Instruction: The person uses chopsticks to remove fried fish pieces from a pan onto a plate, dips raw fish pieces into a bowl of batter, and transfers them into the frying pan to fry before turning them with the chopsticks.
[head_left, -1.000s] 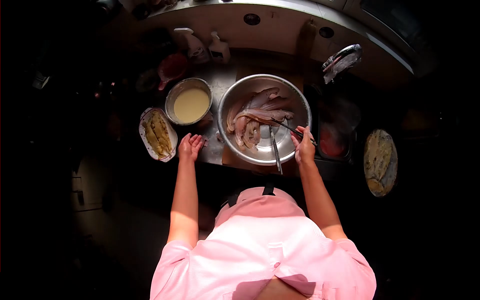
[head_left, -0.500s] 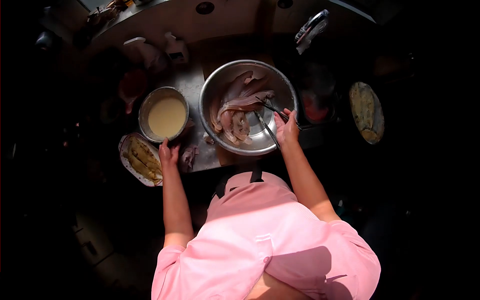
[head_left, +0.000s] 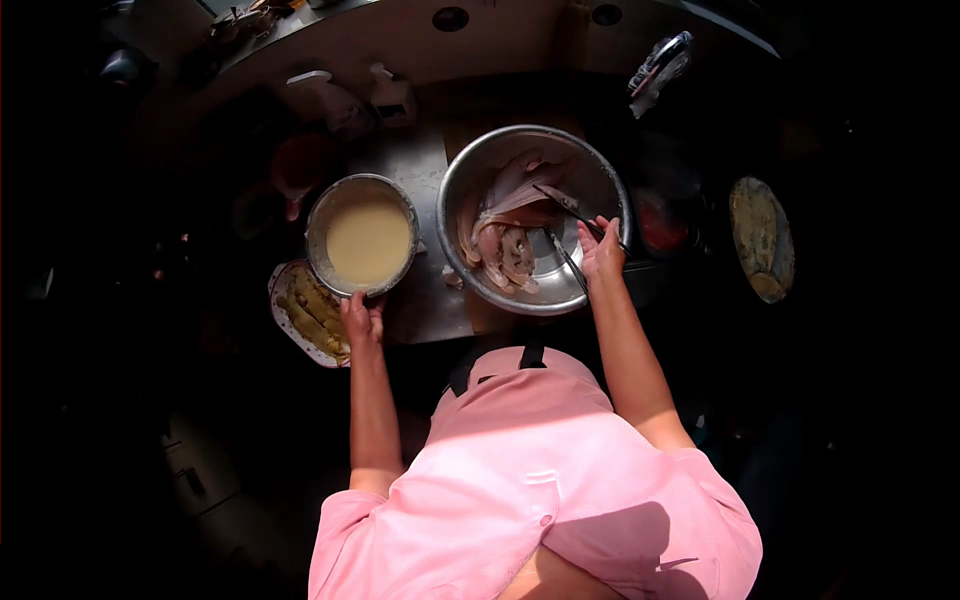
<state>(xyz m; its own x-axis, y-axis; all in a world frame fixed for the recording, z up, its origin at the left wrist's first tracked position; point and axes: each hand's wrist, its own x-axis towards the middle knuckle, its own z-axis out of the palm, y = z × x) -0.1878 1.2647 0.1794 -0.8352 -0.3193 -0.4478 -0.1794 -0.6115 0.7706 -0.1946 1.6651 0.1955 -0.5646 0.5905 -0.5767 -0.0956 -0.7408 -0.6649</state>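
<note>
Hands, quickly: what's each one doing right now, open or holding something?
Left hand: closed, holding the near rim of the bowl of pale liquid.
Right hand: closed, holding a dark chopstick-like utensil.

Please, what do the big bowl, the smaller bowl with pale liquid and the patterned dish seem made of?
The big bowl: smooth metal, probably stainless steel; its grey wall and rim shine. The smaller bowl: likely metal too, from its greyish, glinting rim; shadow hides the finish. The patterned dish: perhaps glazed ceramic, given its pale, decorated rim; plastic remains possible.
</note>
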